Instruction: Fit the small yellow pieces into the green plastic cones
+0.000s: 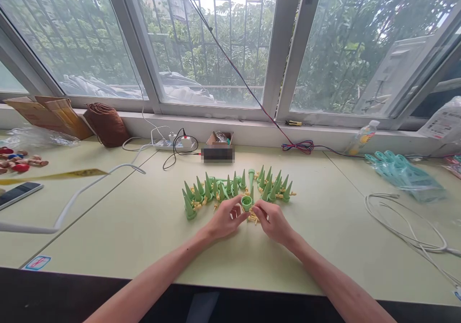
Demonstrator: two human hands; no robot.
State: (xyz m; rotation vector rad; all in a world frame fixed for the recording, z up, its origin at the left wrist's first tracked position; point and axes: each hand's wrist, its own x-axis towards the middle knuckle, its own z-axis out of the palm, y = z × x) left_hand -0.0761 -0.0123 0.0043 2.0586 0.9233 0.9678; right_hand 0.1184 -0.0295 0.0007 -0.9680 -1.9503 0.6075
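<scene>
My left hand (224,218) grips a hollow green plastic cone (247,203) between thumb and fingers, its round open end tilted up toward me. Close against the cone's right side, my right hand (271,221) is closed in a pinch; whatever its fingertips hold is hidden. Small pale yellow pegs (253,218) lie on the table beneath and between both hands. Behind my left hand stand several green cones (189,208), points up, with yellow pieces by their bases. Another cluster of green cones (275,188) stands behind my right hand. One cone (251,179) between the clusters has its wide end up.
Along the windowsill are a brown pouch (106,125), a power strip (165,143), a small open box (220,138) and a bottle (363,137). Bagged teal plastic pieces (403,174) and a coiled cable (406,227) lie right. A phone (19,194) and white cable (77,195) lie left.
</scene>
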